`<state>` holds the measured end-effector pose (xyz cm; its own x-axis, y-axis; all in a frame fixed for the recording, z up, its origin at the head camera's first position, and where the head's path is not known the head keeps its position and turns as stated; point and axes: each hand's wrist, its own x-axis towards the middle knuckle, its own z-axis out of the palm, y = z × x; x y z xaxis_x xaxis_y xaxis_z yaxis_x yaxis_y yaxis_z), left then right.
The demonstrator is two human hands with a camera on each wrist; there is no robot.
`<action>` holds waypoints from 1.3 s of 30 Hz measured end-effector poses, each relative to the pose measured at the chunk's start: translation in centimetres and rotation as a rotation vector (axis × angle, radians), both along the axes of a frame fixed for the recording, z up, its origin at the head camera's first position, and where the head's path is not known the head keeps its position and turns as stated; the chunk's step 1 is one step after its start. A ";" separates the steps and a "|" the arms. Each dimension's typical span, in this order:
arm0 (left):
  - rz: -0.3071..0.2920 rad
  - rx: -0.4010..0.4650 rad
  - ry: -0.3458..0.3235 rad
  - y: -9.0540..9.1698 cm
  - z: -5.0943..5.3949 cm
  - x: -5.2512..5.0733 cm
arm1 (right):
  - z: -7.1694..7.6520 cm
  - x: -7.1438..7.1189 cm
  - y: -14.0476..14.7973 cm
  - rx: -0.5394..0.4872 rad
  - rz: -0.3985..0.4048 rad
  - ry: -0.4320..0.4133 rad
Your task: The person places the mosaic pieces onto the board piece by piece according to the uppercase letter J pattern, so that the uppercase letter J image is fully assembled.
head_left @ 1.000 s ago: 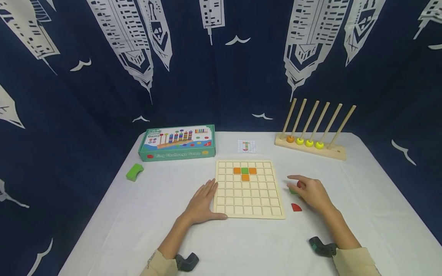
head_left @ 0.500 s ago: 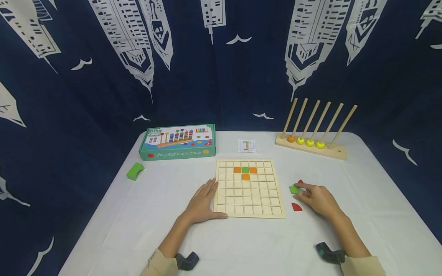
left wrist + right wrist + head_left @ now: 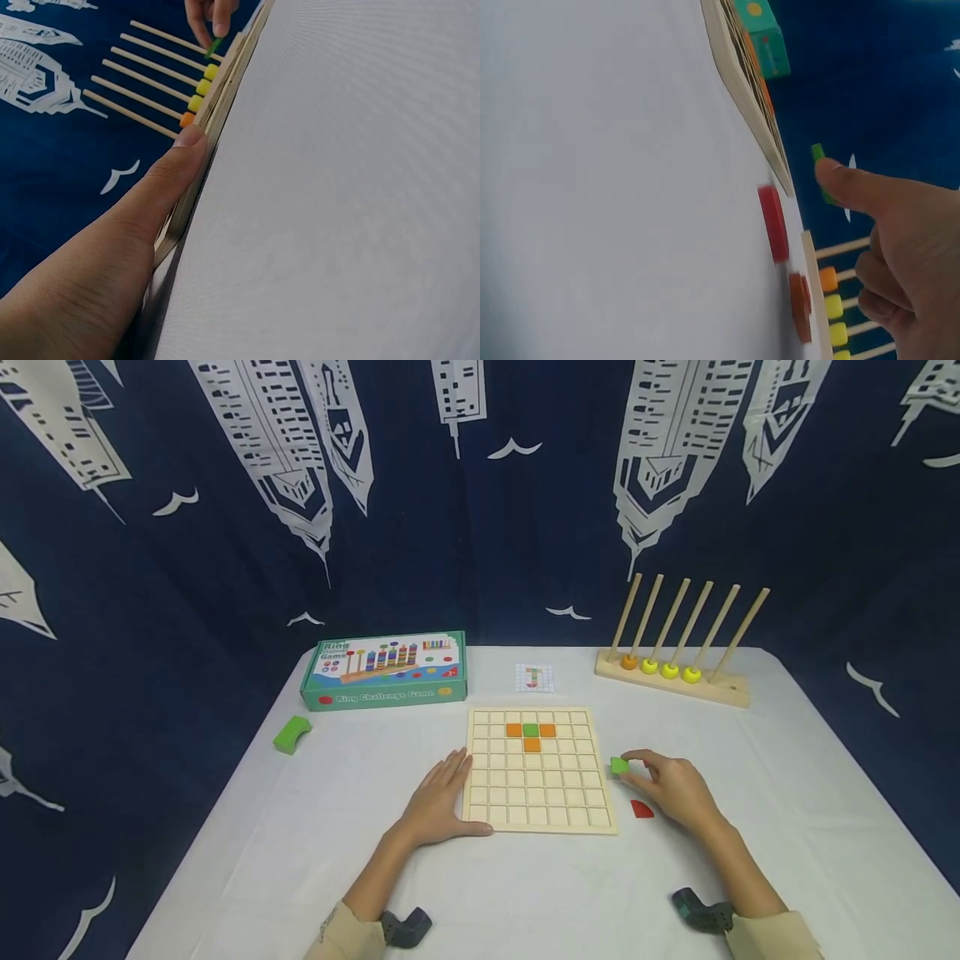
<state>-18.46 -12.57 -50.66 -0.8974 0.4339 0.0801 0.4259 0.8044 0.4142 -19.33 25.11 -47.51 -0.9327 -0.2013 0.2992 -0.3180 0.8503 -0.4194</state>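
Observation:
My right hand [image 3: 677,792] pinches a green square tile [image 3: 618,766] between thumb and fingers, just off the right edge of the wooden grid board [image 3: 551,827]. In the right wrist view the green tile [image 3: 817,154] is lifted above the table. My left hand [image 3: 437,802] rests with straight fingers along the board's left edge, thumb at its lower left corner. On the board lie a green tile [image 3: 531,729] between two orange tiles, and an orange tile [image 3: 532,745] below it. A red quarter-round piece [image 3: 642,809] lies by my right hand; another red piece is mostly hidden behind the fingers.
Behind the board lies a small pattern card [image 3: 534,677]. A green game box [image 3: 384,670] stands at the back left, with a green arched block [image 3: 292,735] in front. At the back right is a peg rack [image 3: 675,685] with one orange and several yellow rings.
My right hand has taken hold of the green tile, lifted it off the table and moved it left to the board's edge. The left hand has stayed in place.

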 end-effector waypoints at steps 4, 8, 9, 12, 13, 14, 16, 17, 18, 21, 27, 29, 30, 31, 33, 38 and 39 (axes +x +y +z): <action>0.000 -0.004 0.007 -0.1 -0.1 -0.1 | 0.1 -0.5 -1.8 0.012 0.028 0.037; 0.000 0.000 0.006 -0.2 -0.2 -0.2 | 0.1 -1.0 -3.8 0.000 0.075 0.047; 0.000 0.003 0.004 -0.2 -0.2 -0.2 | 0.1 -1.1 -4.3 -0.008 0.090 0.047; 0.002 0.007 0.001 -0.2 -0.2 -0.2 | 0.1 -1.5 -5.7 -0.027 0.130 0.049; 0.003 0.005 0.002 -0.2 -0.3 -0.2 | 0.1 -1.6 -6.1 -0.030 0.140 0.049; 0.003 0.002 0.004 -0.2 -0.3 -0.3 | 0.0 -1.7 -6.6 -0.031 0.148 0.050; 0.003 -0.005 0.006 -0.2 -0.3 -0.3 | -0.1 -2.1 -7.4 -0.040 0.160 0.045; 0.002 -0.008 0.008 -0.1 -0.3 -0.3 | -0.2 -2.2 -7.7 -0.042 0.165 0.041; 0.002 -0.009 0.008 -0.1 -0.3 -0.3 | -0.3 -2.4 -8.1 -0.044 0.170 0.038; -0.001 -0.003 0.007 -0.1 -0.3 -0.3 | -0.5 -2.7 -9.0 -0.054 0.182 0.032; -0.005 0.003 -0.004 0.0 -0.1 -0.1 | -0.9 -3.4 -10.2 -0.043 0.179 0.035; -0.006 0.000 -0.004 0.0 -0.1 -0.1 | -1.0 -3.5 -10.4 -0.033 0.177 0.034; -0.006 0.000 -0.004 0.0 -0.1 -0.1 | -1.0 -3.5 -10.4 -0.031 0.176 0.032; -0.005 -0.003 -0.002 0.0 -0.1 -0.1 | -1.0 -3.5 -10.5 -0.031 0.177 0.030; -0.002 -0.005 -0.001 0.0 -0.2 -0.1 | -1.0 -3.5 -10.6 -0.030 0.179 0.026; 0.000 0.000 0.006 -0.1 -0.3 -0.2 | -1.1 -3.5 -10.7 -0.033 0.181 0.014; -0.001 0.004 0.007 -0.1 -0.3 -0.1 | -1.2 -3.5 -10.7 -0.034 0.180 0.012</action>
<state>-18.60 -12.64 -50.95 -0.8964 0.4344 0.0884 0.4297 0.8024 0.4142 -22.83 14.46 -48.74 -0.8788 -0.3546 0.3193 -0.4691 0.7647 -0.4419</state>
